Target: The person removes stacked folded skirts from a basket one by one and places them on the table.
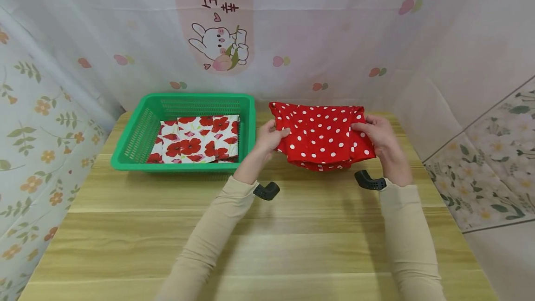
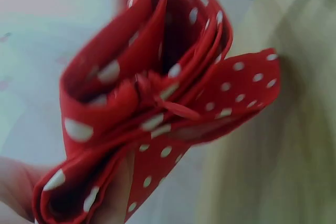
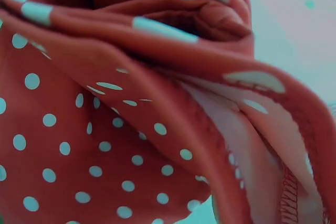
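A red cloth with white polka dots [image 1: 319, 134], folded in layers, is held up over the right half of the table between both hands. My left hand [image 1: 269, 137] pinches its left side, thumb in front. At the right side my right hand [image 1: 378, 134] grips the cloth with the thumb on its front face. In the left wrist view the rolled and folded layers of the cloth [image 2: 113, 108] show end-on. Stitched hems and a loose hanging flap of the cloth [image 3: 105, 145] fill the right wrist view.
Left of the hands stands a green plastic basket [image 1: 184, 166] with folded white cloth printed with red poppies [image 1: 196, 140] inside. Both rest on a wooden table [image 1: 292, 245]. A pale curtain [image 1: 313, 36] hangs behind the table.
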Demonstrator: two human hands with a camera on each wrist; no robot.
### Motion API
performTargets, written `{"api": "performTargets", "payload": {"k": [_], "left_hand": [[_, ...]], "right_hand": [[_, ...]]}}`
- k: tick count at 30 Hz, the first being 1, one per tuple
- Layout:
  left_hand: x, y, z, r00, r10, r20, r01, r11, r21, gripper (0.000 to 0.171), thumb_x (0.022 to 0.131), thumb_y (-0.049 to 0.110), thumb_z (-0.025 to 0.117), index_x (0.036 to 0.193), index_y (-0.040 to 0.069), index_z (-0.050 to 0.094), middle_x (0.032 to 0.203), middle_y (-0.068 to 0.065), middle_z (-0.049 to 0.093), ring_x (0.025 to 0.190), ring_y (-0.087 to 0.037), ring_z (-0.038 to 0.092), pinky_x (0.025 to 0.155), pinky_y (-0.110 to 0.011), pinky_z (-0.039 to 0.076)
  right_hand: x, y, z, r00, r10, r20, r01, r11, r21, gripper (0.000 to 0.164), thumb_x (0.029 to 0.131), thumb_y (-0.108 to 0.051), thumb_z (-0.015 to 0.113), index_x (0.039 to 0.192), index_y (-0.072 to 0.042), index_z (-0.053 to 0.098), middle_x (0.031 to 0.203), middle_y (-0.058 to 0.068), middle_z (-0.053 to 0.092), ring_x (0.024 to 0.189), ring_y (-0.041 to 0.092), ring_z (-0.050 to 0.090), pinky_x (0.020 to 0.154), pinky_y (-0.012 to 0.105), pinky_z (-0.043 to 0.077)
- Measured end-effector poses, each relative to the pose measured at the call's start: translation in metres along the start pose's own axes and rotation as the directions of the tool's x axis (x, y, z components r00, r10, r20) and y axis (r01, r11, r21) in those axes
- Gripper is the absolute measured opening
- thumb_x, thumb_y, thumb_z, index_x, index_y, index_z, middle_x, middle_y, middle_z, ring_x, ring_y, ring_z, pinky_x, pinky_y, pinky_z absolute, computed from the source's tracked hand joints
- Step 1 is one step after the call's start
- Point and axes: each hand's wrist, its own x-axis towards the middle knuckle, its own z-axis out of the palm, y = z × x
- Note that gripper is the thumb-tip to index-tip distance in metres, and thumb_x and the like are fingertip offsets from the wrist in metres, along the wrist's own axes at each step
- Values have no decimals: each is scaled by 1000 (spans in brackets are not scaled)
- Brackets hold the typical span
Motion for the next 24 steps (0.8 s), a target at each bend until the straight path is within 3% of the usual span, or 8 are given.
{"api": "performTargets", "payload": {"k": [6,9,14,20,24], "left_hand": [[8,-26,10,990,26,-141,-26,1000,4,24,89,12,63,111,3,57,112,-14,57,100,-29,60,76,-35,55],[13,-36,12,982,13,-190,-21,999,-36,19,89,10,62,105,2,57,110,-15,57,100,-30,59,76,-37,54],[21,-49,12,973,-43,-226,18,994,-110,13,90,7,59,102,2,55,111,-16,58,100,-31,59,76,-36,54],[31,-62,9,960,-79,-268,47,991,-124,14,91,9,59,104,4,56,110,-16,59,97,-28,59,64,-25,50],[36,-68,9,954,-86,-287,50,990,-131,10,90,6,58,100,3,56,108,-16,60,93,-27,58,61,-24,46]], "right_hand": [[16,20,-1,999,34,12,-34,999,0,57,91,-25,61,136,2,39,88,-6,56,68,4,61,63,25,55],[24,30,0,998,66,16,-66,998,-1,60,91,-24,60,139,3,36,92,-4,55,68,4,61,64,25,55],[35,45,3,991,135,24,-136,991,10,60,92,-24,58,141,1,35,102,4,52,69,6,61,66,26,55],[47,60,8,980,197,34,-199,978,63,58,92,-22,58,139,3,34,92,-1,56,68,7,62,66,27,56],[53,71,11,968,249,41,-252,962,105,56,91,-22,58,138,0,35,93,0,57,70,10,63,68,29,56]]}}
